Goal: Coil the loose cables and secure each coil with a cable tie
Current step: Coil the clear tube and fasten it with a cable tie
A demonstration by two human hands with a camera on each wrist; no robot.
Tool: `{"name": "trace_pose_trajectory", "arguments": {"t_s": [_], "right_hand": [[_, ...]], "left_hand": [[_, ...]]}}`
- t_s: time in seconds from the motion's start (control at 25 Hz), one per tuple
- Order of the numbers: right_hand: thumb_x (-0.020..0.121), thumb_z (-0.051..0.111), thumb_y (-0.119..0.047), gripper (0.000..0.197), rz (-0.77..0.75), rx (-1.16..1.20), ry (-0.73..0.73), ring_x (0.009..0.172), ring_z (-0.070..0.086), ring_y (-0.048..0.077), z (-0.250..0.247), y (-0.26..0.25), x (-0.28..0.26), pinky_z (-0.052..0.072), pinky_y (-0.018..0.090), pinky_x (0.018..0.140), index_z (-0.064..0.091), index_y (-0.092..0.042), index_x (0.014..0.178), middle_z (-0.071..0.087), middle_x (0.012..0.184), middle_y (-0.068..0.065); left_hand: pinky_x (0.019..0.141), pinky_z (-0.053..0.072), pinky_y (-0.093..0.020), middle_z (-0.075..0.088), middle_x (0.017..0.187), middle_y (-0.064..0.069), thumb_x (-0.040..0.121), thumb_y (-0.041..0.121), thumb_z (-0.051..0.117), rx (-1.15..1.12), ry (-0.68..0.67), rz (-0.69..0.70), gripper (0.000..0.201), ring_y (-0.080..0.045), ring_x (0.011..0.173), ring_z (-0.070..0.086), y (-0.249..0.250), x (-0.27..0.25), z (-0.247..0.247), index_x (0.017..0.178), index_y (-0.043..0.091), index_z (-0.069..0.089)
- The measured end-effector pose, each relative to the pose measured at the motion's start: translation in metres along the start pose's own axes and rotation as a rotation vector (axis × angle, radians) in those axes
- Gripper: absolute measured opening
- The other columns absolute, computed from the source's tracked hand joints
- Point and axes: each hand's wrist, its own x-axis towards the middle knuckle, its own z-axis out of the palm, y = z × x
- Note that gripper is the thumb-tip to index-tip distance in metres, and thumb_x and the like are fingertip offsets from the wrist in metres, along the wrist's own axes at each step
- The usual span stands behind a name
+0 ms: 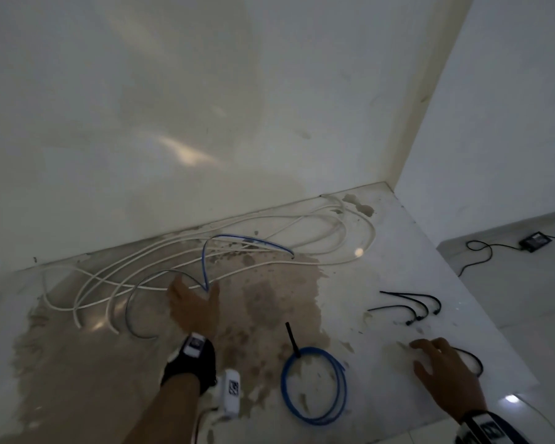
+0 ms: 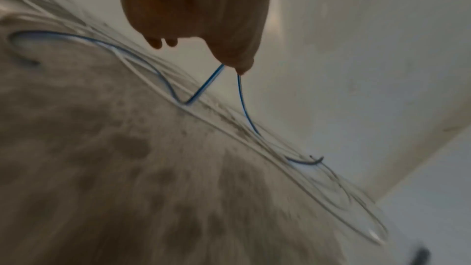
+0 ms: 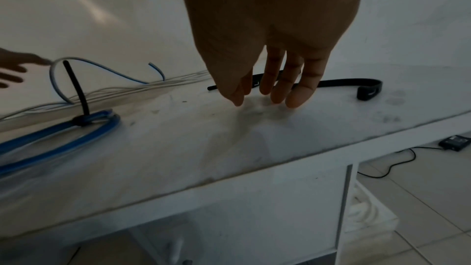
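Note:
A loose thin blue cable (image 1: 205,264) lies among long white cables (image 1: 116,277) near the wall. My left hand (image 1: 195,293) pinches a bend of this blue cable (image 2: 241,96) at the fingertips (image 2: 237,67) and lifts it off the table. A coiled blue cable (image 1: 314,384) lies at the front with a black cable tie (image 1: 292,339) around it, tail sticking up. My right hand (image 3: 265,100) hovers with straight fingers just over the tabletop, holding nothing. A curved black cable tie (image 3: 344,84) lies right behind its fingers.
Several more black cable ties (image 1: 410,304) lie at the right of the white table (image 1: 382,238), which has a large brown stain. The table's right edge drops to a tiled floor with a black box and cord (image 1: 535,241). A wall stands close behind.

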Motion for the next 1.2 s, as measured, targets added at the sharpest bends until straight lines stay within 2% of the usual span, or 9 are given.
{"name": "trace_pose_trajectory", "arguments": {"t_s": [0.08,0.16,0.32,0.44,0.64,0.76,0.88,1.04,1.2], "right_hand": [[0.086,0.069,-0.022,0.025,0.010,0.040,-0.001,0.098,0.059,0.023,0.004,-0.004,-0.003,0.052,0.034,0.074,0.062,-0.031,0.109,0.050,0.100,-0.002],[0.087,0.069,-0.024,0.026,0.009,0.070,0.000,0.093,0.060,0.019,0.003,-0.015,-0.004,0.054,0.035,0.074,0.056,-0.040,0.103,0.049,0.098,-0.004],[0.090,0.068,-0.029,0.028,-0.071,0.211,0.012,0.076,0.060,0.005,-0.013,-0.073,0.011,0.057,0.031,0.067,0.050,-0.047,0.101,0.059,0.098,-0.005],[0.089,0.069,-0.030,0.035,-0.309,0.401,0.063,0.073,0.062,0.007,-0.042,-0.153,0.029,0.058,0.030,0.067,0.050,-0.054,0.104,0.062,0.094,-0.007],[0.090,0.067,-0.040,0.061,-0.654,0.308,0.194,0.078,0.058,0.001,-0.084,-0.290,0.061,0.055,0.022,0.063,0.037,-0.042,0.143,0.040,0.123,-0.013],[0.091,0.066,-0.038,0.039,-0.556,0.261,0.064,0.085,0.059,0.015,-0.075,-0.311,0.086,0.054,0.034,0.075,0.053,-0.034,0.127,0.040,0.126,-0.003],[0.096,0.059,-0.032,0.017,-0.432,0.393,-0.099,0.081,0.060,0.020,-0.061,-0.302,0.095,0.051,0.034,0.069,0.064,-0.017,0.092,0.060,0.092,0.002],[0.099,0.057,-0.028,0.027,-0.269,0.672,-0.349,0.065,0.061,0.019,-0.057,-0.288,0.081,0.057,0.028,0.057,0.074,-0.007,0.092,0.061,0.073,0.006],[0.098,0.059,-0.017,0.024,-0.104,1.117,-0.451,0.059,0.060,0.019,-0.067,-0.306,0.064,0.055,0.029,0.054,0.067,0.002,0.110,0.057,0.067,0.010]], "left_hand": [[0.089,0.048,-0.052,0.061,0.123,-0.018,0.092,0.040,0.063,-0.068,-0.166,0.045,0.055,-0.039,0.111,0.058,0.023,0.030,-0.008,0.134,0.008,0.046],[0.072,0.054,-0.047,0.069,0.091,-0.012,0.099,0.036,0.049,-0.138,-0.297,0.154,0.024,-0.035,0.083,0.067,0.048,0.044,-0.017,0.107,0.015,0.059],[0.053,0.045,-0.038,0.055,0.063,-0.001,0.103,0.029,0.041,-0.245,-0.313,0.373,0.025,-0.017,0.054,0.054,0.095,0.038,-0.042,0.098,0.019,0.063],[0.049,0.033,-0.016,0.049,0.057,0.011,0.103,0.025,0.043,-0.326,-0.412,0.459,0.024,-0.001,0.048,0.047,0.123,0.026,-0.056,0.097,0.018,0.065],[0.051,0.037,-0.019,0.064,0.069,0.013,0.102,0.026,0.046,-0.315,-0.574,0.603,0.026,-0.006,0.053,0.050,0.146,0.015,-0.075,0.089,0.025,0.068],[0.045,0.026,-0.021,0.046,0.051,0.010,0.103,0.023,0.043,-0.497,-0.551,0.564,0.028,-0.008,0.042,0.032,0.143,0.015,-0.099,0.087,0.018,0.065],[0.044,0.018,-0.025,0.026,0.053,0.005,0.105,0.024,0.038,-0.747,-0.467,0.429,0.030,-0.014,0.044,0.018,0.129,0.025,-0.124,0.089,0.016,0.063],[0.045,0.018,-0.023,0.026,0.056,0.008,0.106,0.020,0.035,-0.889,-0.388,0.226,0.031,-0.009,0.044,0.019,0.107,0.035,-0.142,0.094,0.011,0.062],[0.053,0.040,-0.025,0.051,0.061,0.000,0.104,0.009,0.035,-0.943,-0.527,0.112,0.030,-0.013,0.053,0.045,0.099,0.021,-0.129,0.104,0.007,0.065]]}}
